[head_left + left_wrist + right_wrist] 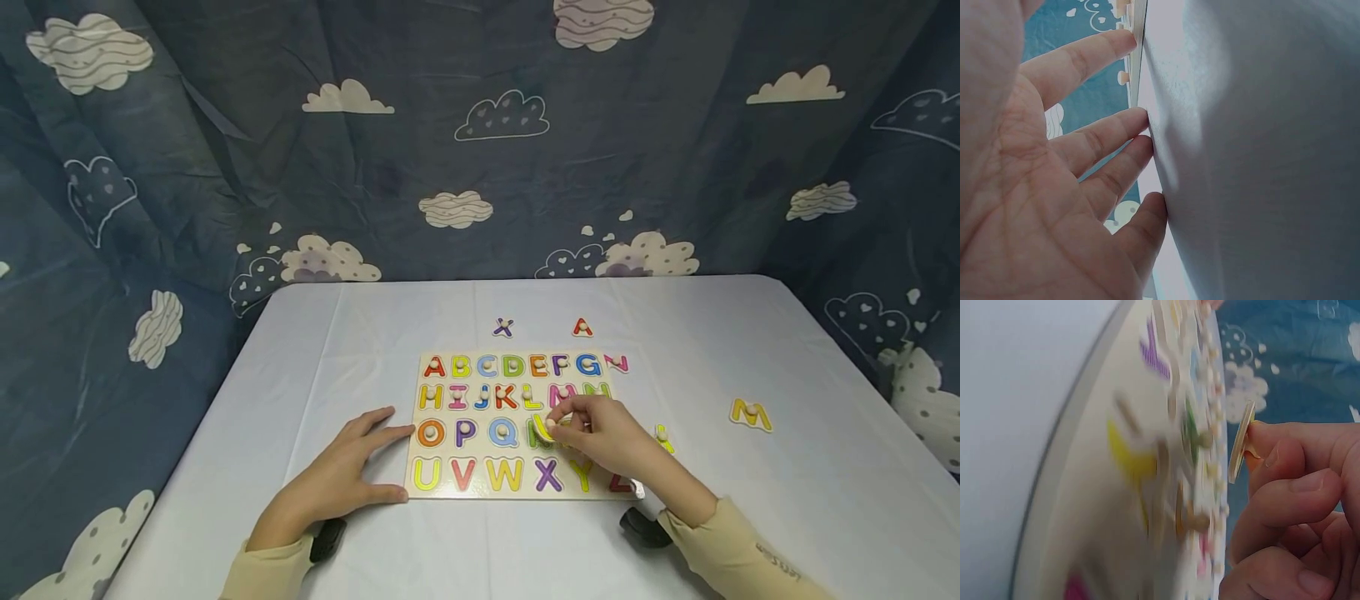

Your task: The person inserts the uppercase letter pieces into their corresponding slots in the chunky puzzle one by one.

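A wooden alphabet puzzle board (480, 494) lies on the white table. My right hand (609, 435) pinches a yellow letter piece (543, 429) by its small knob, holding it above the board over the R in the third row. In the right wrist view that letter piece (1242, 444) appears edge-on, raised off the board between thumb and finger. My left hand (337, 468) has its fingers spread, with fingertips and thumb at the board's left edge. Knobbed letters fill the visible upper rows; the U (427, 473), V, W, X and Y spots below show no knobs.
Loose letters lie around the board: a purple X (503, 327) and red A (582, 328) behind it, a pink letter (617, 363) at its upper right corner. Farther right are a yellow letter (663, 438), partly behind my right arm, and a yellow M-shaped piece (751, 415).
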A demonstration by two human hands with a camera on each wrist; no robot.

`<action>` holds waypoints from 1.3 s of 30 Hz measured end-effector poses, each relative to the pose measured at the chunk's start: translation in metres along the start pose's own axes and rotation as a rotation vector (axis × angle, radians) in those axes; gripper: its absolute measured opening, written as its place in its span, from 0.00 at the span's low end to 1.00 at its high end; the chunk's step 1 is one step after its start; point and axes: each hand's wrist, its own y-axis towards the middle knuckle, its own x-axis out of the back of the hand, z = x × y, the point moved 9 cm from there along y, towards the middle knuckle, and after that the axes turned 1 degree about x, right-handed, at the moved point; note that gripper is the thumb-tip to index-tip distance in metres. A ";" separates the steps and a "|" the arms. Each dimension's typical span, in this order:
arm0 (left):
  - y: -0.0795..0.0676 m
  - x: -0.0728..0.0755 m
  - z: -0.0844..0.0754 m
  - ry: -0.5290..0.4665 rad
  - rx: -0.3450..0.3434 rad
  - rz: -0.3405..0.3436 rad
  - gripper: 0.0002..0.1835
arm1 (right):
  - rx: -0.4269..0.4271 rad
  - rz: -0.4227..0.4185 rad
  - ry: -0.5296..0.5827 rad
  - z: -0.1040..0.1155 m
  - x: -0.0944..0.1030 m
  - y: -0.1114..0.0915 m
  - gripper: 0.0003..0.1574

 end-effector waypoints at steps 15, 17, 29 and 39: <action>-0.001 -0.001 0.002 0.005 0.020 0.003 0.46 | 0.136 0.123 -0.011 0.051 -0.073 0.018 0.05; -0.001 -0.001 0.001 0.006 0.018 0.003 0.46 | 0.150 0.136 -0.015 0.057 -0.083 0.019 0.04; 0.001 0.001 -0.001 0.011 0.000 0.007 0.46 | 0.253 0.168 -0.028 0.083 -0.118 0.021 0.02; 0.000 0.001 -0.001 0.002 -0.016 -0.003 0.45 | 0.245 0.155 -0.069 0.090 -0.131 0.023 0.03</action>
